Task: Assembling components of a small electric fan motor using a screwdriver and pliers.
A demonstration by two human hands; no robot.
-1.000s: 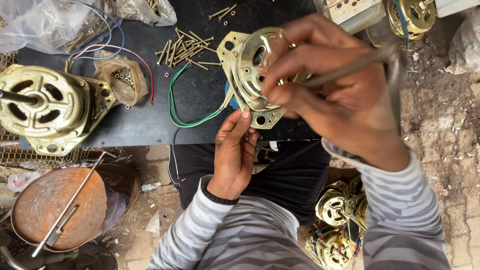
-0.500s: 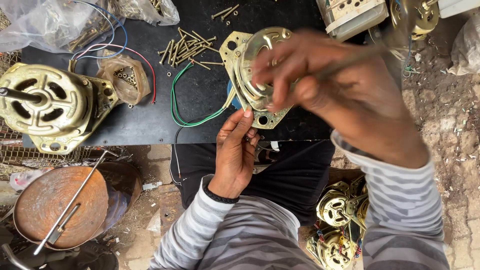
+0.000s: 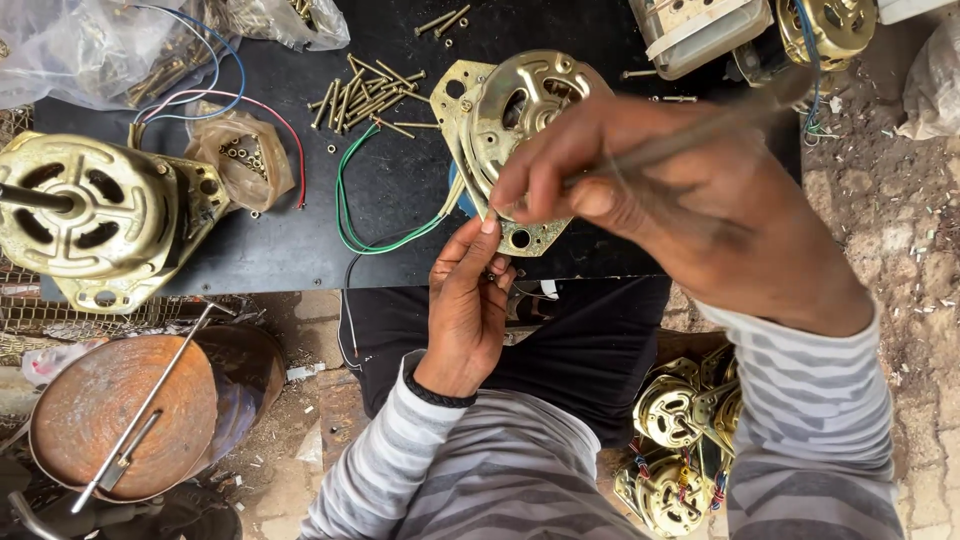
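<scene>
A person in a striped grey sweater works on a gold-coloured motor (image 3: 515, 150) propped at the front edge of a black work table (image 3: 300, 240), seen from above. The right hand (image 3: 640, 200) is closed around a thin metal screwdriver (image 3: 700, 125), thumb and fingers pinching the shaft, tip aimed at the lower corner of the motor's end plate; the left hand (image 3: 468, 300) comes up from below w/ fingers pressed together, fingertips touching that same corner, apparently steadying a small fastener (too small to tell whether screw or nut). Judging by the scene, the job looks partway along: a scatter of long brass bolts (image 3: 365, 95) lies loose on the table just left of the motor, a clear bag of small nuts (image 3: 240, 160) sits open nearby, and green wires (image 3: 370, 215) trail from the motor across the table. At least one corner hole of the plate shows empty, so fastening work appears unfinished. A second, larger motor (image 3: 95, 215) rests at the table's left end, more motors (image 3: 690, 450) sit on the ground by the person's right side, approx. under the right arm, and a rusty round pan (image 3: 110, 415) lies lower left.
</scene>
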